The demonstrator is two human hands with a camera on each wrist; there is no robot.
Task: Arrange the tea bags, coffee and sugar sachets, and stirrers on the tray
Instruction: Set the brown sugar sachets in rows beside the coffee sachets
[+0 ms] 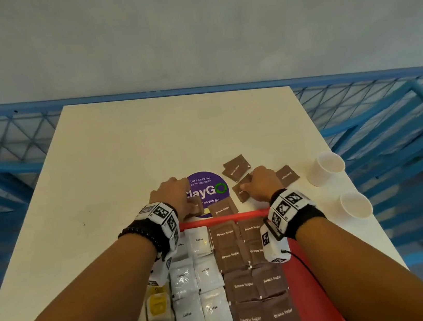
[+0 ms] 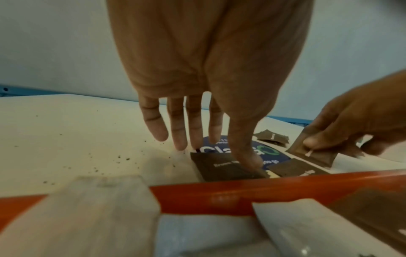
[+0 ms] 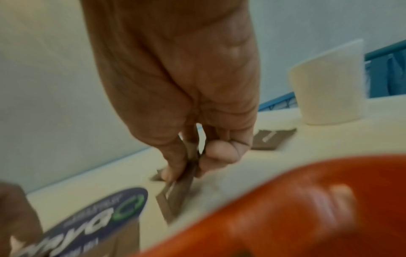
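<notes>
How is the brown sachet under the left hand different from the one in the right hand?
The left sachet lies flat on the table, with the left hand pressing it by the thumb, other fingers straight. The right sachet is tilted, one edge raised, pinched by the right hand. The left one partly covers the purple sticker; the right one lies beside it. Both are brown sachets outside the red tray.
</notes>
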